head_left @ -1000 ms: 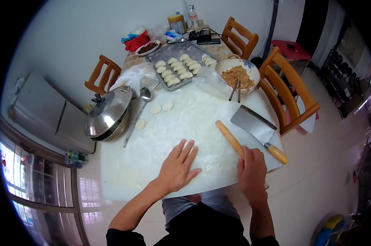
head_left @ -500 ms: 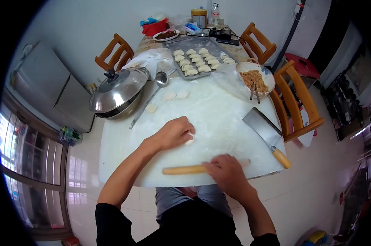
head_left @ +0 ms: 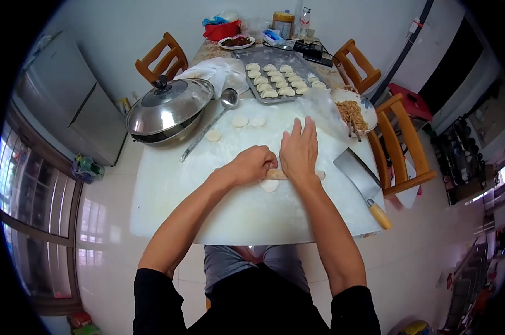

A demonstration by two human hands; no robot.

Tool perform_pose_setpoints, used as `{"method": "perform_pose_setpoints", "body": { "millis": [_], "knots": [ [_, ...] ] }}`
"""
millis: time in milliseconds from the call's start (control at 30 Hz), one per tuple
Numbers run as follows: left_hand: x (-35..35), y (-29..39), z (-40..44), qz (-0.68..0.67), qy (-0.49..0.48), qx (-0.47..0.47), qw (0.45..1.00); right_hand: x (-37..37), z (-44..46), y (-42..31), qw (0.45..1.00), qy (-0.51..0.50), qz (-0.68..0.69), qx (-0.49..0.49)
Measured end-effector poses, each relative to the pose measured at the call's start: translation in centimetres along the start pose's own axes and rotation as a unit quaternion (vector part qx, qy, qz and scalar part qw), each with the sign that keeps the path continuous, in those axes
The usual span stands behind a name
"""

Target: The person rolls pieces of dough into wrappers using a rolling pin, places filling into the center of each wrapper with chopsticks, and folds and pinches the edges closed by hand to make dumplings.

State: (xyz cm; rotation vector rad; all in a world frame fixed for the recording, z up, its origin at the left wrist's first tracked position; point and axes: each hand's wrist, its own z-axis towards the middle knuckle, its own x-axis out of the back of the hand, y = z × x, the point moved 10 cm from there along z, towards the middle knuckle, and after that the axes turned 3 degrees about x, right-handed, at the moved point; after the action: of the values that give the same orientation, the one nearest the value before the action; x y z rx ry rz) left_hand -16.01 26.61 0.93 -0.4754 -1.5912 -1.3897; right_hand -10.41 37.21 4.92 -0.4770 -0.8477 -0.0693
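- We are laying our right hand (head_left: 298, 153) flat across the rolling pin (head_left: 276, 175), with its fingers stretching out straight beyond it and standing a little apart.
- We are curling the fingers of our left hand (head_left: 256, 163) into a narrow, closed shape over the left part of the rolling pin; we cannot tell whether they are pinching anything underneath.
- The rolling pin is lying crosswise on the white board (head_left: 241, 218), which is covering the near part of the bench (head_left: 206, 52).
- A dough round (head_left: 269, 186) is showing on the near side of the rolling pin, between our forearms; the far edge is meeting the pin, and we cannot tell how much is hiding beneath.
- Three more rounds (head_left: 239, 121) are lying flat beyond the rolling pin and to its left.
- Farther to the left of the rolling pin, a ladle (head_left: 229, 98) is resting beside a lidded pan (head_left: 174, 106).
- To the right of the rolling pin, a cleaver (head_left: 357, 172) is lying with its handle pointing towards us.
- Well beyond the rolling pin, a tray (head_left: 251, 54) is carrying rows of dumplings (head_left: 278, 80).
- Beyond the rolling pin and to its right, a bowl (head_left: 368, 106) is holding filling (head_left: 349, 113) and chopsticks (head_left: 350, 129).
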Motion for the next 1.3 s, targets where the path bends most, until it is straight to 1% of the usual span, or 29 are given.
{"method": "perform_pose_setpoints", "body": {
  "millis": [33, 67, 100, 133, 167, 200, 267, 300, 367, 400, 467, 500, 533, 600, 633, 667, 700, 733, 767, 833, 867, 933, 967, 1033, 1067, 1133, 1200, 1267, 1300],
  "knots": [
    [-0.5, 0.0, -0.4, -0.037, -0.025, 0.006, 0.999, 0.7, -1.2, 0.1, 1.0, 0.001, -0.003, 0.0],
    [-0.8, 0.0, -0.6, -0.075, -0.048, 0.011, 0.996, 0.9, -3.8, 0.2, 0.999, -0.046, -0.022, 0.0],
    [-0.6, 0.3, -1.0, -0.078, -0.044, 0.01, 0.996, 1.0, -6.1, 0.1, 0.995, -0.095, -0.041, 0.001],
    [-0.5, 0.2, -1.6, -0.05, -0.051, 0.038, 0.997, 2.4, -7.8, -0.5, 0.994, -0.097, -0.043, 0.003],
    [-0.3, 0.1, -2.1, -0.021, -0.06, 0.065, 0.996, 3.3, -9.4, -1.4, 0.99, -0.134, -0.041, 0.01],
    [0.5, 0.7, -2.3, -0.021, -0.06, 0.066, 0.996, 3.3, -10.2, -1.9, 0.984, -0.171, -0.038, 0.016],
    [0.7, 0.0, -3.1, 0.01, -0.102, 0.166, 0.981, 2.4, -9.2, -1.8, 0.987, -0.153, -0.056, 0.013],
    [0.4, 0.0, -2.9, 0.011, -0.105, 0.165, 0.981, 2.0, -8.2, -1.7, 0.988, -0.132, -0.075, 0.01],
    [1.3, 0.7, -1.6, 0.078, -0.015, 0.112, 0.991, -0.1, -5.0, -1.1, 0.991, -0.112, -0.077, -0.009],
    [0.7, 0.1, -1.1, 0.077, -0.016, 0.11, 0.991, -0.4, -3.7, -0.6, 0.992, -0.092, -0.08, -0.026],
    [0.1, 1.4, 0.3, 0.037, 0.024, -0.033, 0.998, -0.5, -2.1, -0.3, 0.993, -0.078, -0.087, -0.019],
    [-0.6, 1.1, 0.8, 0.04, -0.006, -0.029, 0.999, -0.4, -1.9, -0.3, 0.993, -0.066, -0.093, -0.012],
    [0.0, 1.8, 0.4, 0.039, -0.006, -0.029, 0.999, 0.4, -2.9, -0.3, 0.993, -0.066, -0.094, -0.012],
    [-0.4, 1.9, -1.1, -0.049, -0.09, 0.02, 0.995, 0.9, -7.4, 0.1, 0.982, -0.185, -0.016, -0.038],
    [-0.5, 0.9, -1.4, -0.033, -0.067, 0.036, 0.997, 2.1, -8.9, -0.3, 0.982, -0.186, -0.016, -0.036],
    [-0.3, 0.9, -1.8, -0.033, -0.067, 0.038, 0.997, 3.1, -10.4, -0.6, 0.978, -0.201, -0.033, -0.041],
    [0.1, 0.4, -2.2, 0.0, -0.069, 0.079, 0.995, 3.3, -11.2, -0.6, 0.974, -0.216, -0.05, -0.047],
    [0.4, -0.1, -2.6, 0.034, -0.072, 0.119, 0.99, 2.9, -10.9, -0.6, 0.974, -0.217, -0.048, -0.049],
    [0.7, 0.4, -2.9, 0.034, -0.078, 0.12, 0.989, 2.6, -10.1, -0.6, 0.978, -0.187, -0.078, -0.042],
    [1.2, 0.1, -3.5, 0.064, -0.128, 0.19, 0.971, 1.5, -7.3, -0.4, 0.985, -0.132, -0.106, -0.042],
    [0.8, -0.2, -3.3, 0.065, -0.128, 0.188, 0.972, -0.1, -5.4, -0.1, 0.985, -0.131, -0.107, -0.043],
    [1.4, -0.4, -2.0, 0.101, -0.002, 0.13, 0.986, -0.3, -2.2, 0.5, 0.994, -0.037, -0.09, -0.055],
    [0.9, -1.1, -1.5, 0.101, -0.001, 0.128, 0.987, -0.2, -2.4, 0.7, 0.994, -0.036, -0.091, -0.054],
    [-0.4, 1.0, -0.6, 0.033, -0.038, -0.004, 0.999, -0.2, -3.3, -0.2, 0.996, -0.072, -0.049, -0.022],
    [-0.5, 0.9, -0.9, 0.032, -0.036, -0.004, 0.999, 1.0, -5.0, -0.3, 0.996, -0.072, -0.05, -0.02],
    [-0.1, 1.1, -2.3, 0.046, -0.028, 0.003, 0.999, 2.2, -9.9, -0.6, 0.981, -0.188, -0.036, -0.028],
    [0.6, 1.1, -2.9, 0.038, -0.031, 0.026, 0.998, 3.6, -11.7, -1.2, 0.978, -0.2, -0.04, -0.032],
    [0.1, -0.7, -3.7, 0.056, -0.106, 0.141, 0.983, 3.4, -12.0, -1.1, 0.976, -0.209, -0.044, -0.046],
    [0.3, -0.2, -3.8, 0.059, -0.108, 0.138, 0.983, 2.8, -10.4, -1.2, 0.98, -0.181, -0.073, -0.045]
  ]
}}
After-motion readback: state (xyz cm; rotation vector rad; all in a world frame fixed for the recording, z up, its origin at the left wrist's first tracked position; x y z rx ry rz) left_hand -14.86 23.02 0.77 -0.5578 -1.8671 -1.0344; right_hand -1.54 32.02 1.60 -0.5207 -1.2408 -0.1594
